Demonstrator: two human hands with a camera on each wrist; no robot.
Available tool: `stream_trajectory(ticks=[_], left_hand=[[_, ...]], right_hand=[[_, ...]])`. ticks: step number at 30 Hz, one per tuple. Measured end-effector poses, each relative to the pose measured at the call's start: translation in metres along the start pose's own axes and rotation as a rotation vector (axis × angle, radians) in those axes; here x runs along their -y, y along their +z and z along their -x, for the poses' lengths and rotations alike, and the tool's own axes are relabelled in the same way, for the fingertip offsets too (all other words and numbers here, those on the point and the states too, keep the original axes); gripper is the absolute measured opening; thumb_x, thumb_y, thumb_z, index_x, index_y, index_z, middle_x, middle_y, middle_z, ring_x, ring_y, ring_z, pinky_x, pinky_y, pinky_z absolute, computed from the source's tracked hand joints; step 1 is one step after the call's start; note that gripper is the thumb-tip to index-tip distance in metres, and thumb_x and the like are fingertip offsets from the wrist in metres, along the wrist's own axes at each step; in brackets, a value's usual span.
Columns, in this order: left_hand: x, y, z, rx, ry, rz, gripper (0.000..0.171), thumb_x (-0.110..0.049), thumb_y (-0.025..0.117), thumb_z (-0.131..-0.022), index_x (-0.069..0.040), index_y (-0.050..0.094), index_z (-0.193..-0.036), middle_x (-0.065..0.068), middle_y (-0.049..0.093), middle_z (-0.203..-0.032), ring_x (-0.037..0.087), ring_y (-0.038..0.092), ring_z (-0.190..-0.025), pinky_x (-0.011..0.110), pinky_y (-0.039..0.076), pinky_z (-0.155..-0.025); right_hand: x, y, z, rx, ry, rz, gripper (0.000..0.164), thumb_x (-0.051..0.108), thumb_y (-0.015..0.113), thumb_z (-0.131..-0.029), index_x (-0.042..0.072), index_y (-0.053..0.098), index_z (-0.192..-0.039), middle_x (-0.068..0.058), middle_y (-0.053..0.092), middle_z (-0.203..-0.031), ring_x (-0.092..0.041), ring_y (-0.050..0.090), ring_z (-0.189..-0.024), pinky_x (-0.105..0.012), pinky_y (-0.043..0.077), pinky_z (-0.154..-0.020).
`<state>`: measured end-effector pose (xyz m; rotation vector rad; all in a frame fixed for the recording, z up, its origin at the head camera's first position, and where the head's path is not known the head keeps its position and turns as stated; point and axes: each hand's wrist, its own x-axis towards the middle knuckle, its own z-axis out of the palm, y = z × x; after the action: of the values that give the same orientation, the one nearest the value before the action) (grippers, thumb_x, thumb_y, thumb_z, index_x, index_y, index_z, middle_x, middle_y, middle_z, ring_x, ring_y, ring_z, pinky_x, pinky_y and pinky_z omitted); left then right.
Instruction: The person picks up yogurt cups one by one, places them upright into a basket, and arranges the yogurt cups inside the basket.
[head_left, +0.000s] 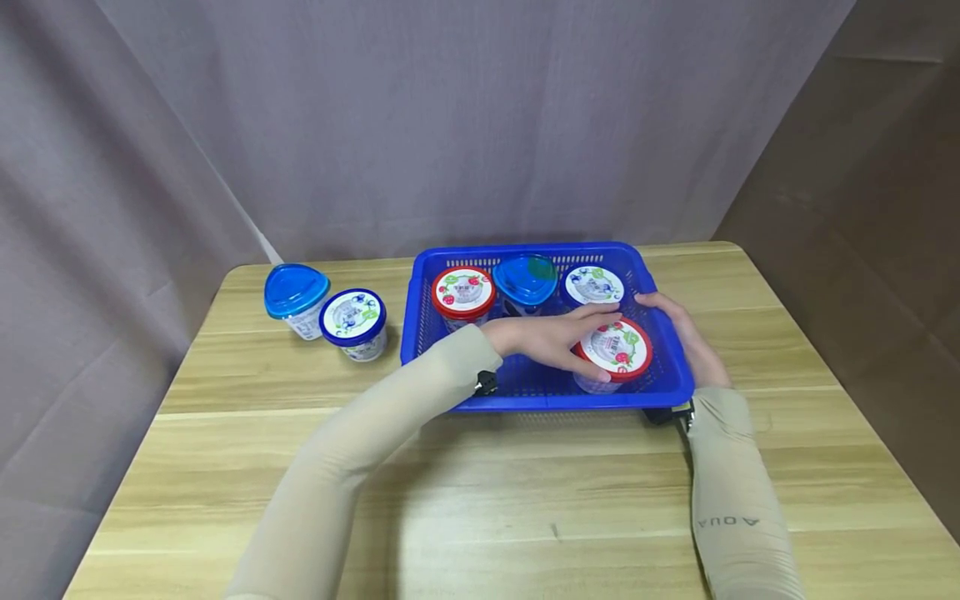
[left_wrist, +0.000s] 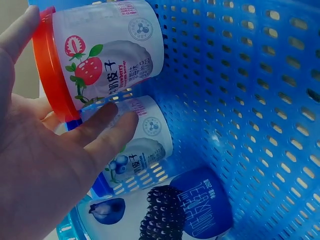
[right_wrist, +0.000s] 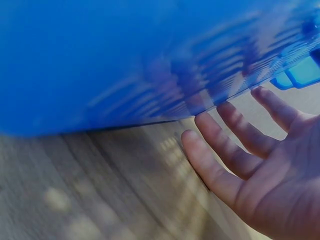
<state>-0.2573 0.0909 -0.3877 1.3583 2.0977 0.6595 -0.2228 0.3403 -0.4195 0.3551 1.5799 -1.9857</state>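
Observation:
My left hand (head_left: 551,337) reaches across the blue plastic basket (head_left: 540,402) to a strawberry cup (head_left: 618,350) with a red lid. In the left wrist view, thumb and fingers span that lid, the thumb at its edge, while two fingers (left_wrist: 120,131) extend over a neighbouring blueberry cup (left_wrist: 142,155). Outside the basket's right end, my right hand (head_left: 697,350) has its fingers stretched along the wall. The right wrist view shows these spread fingertips (right_wrist: 202,117) right at the basket's lower edge.
Also inside the basket are another red-lidded cup (head_left: 463,292), a cup with a light-blue rounded triangular lid (head_left: 525,279) and a blue-rimmed cup (head_left: 592,286). On the wooden table, left of the basket, stand a light-blue-lidded cup (head_left: 296,292) and a dark-blue-rimmed cup (head_left: 352,321). Curtains hang behind.

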Motion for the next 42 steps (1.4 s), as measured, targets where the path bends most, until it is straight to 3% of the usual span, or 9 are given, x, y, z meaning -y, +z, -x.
stream_trajectory(ticks=[7,13,16,22,31,38,42], left_hand=[[0.002,-0.001,-0.001,-0.028,0.001,-0.008,0.102,-0.048,0.073,-0.090,-0.010,0.011,-0.162,0.004,0.007,-0.168,0.009,0.011,-0.150,0.015,0.014,-0.115],[0.001,0.001,0.000,-0.034,-0.001,-0.004,0.102,-0.047,0.074,-0.090,-0.009,0.012,-0.162,0.005,0.006,-0.168,0.010,0.010,-0.151,0.015,0.014,-0.116],[-0.001,-0.001,0.003,-0.035,-0.009,-0.012,0.103,-0.047,0.074,-0.090,-0.009,0.012,-0.162,0.005,0.004,-0.168,0.011,0.009,-0.151,0.016,0.013,-0.116],[-0.009,-0.010,0.014,-0.027,-0.048,-0.038,0.100,-0.051,0.070,-0.091,-0.011,0.012,-0.163,0.005,0.003,-0.168,0.016,0.012,-0.151,0.021,0.017,-0.118],[-0.023,-0.026,0.028,-0.065,0.009,-0.103,0.088,-0.046,0.066,-0.096,-0.009,0.019,-0.161,0.010,0.017,-0.165,0.015,0.016,-0.151,0.019,0.016,-0.117],[-0.024,-0.027,0.035,-0.066,0.011,-0.122,0.081,-0.046,0.063,-0.097,-0.010,0.026,-0.160,0.008,0.029,-0.161,0.015,0.025,-0.146,0.020,0.022,-0.115],[-0.023,-0.031,0.045,-0.093,0.004,-0.158,0.076,-0.045,0.063,-0.098,-0.010,0.031,-0.158,0.008,0.032,-0.159,0.016,0.027,-0.146,0.021,0.022,-0.116]], right_hand=[[0.000,0.001,0.000,0.012,-0.010,-0.003,0.057,0.054,0.046,-0.101,0.024,0.030,-0.147,0.003,0.061,-0.123,-0.016,0.062,-0.110,-0.037,0.052,-0.095],[-0.002,0.000,0.001,0.001,0.014,0.000,0.072,0.058,0.049,-0.099,0.023,0.021,-0.155,0.002,0.060,-0.125,-0.017,0.062,-0.111,-0.038,0.051,-0.096],[-0.003,0.002,0.001,0.002,0.002,-0.004,0.072,0.057,0.049,-0.099,0.022,0.021,-0.155,0.002,0.060,-0.125,-0.016,0.061,-0.112,-0.037,0.050,-0.097],[-0.004,0.006,0.000,0.006,0.026,-0.024,0.072,0.060,0.050,-0.097,0.023,0.023,-0.153,0.001,0.060,-0.127,-0.019,0.061,-0.113,-0.039,0.050,-0.098],[-0.004,0.003,0.003,0.030,0.007,-0.073,0.057,0.056,0.049,-0.100,0.023,0.033,-0.143,-0.001,0.063,-0.122,-0.021,0.063,-0.109,-0.040,0.051,-0.096],[-0.003,0.000,0.005,-0.017,0.037,-0.052,0.077,0.061,0.052,-0.096,0.024,0.018,-0.155,0.001,0.061,-0.123,-0.019,0.061,-0.111,-0.039,0.051,-0.097],[-0.003,0.001,0.002,-0.025,0.029,-0.039,0.080,0.061,0.052,-0.096,0.023,0.016,-0.156,0.001,0.061,-0.123,-0.018,0.061,-0.110,-0.039,0.051,-0.096]])
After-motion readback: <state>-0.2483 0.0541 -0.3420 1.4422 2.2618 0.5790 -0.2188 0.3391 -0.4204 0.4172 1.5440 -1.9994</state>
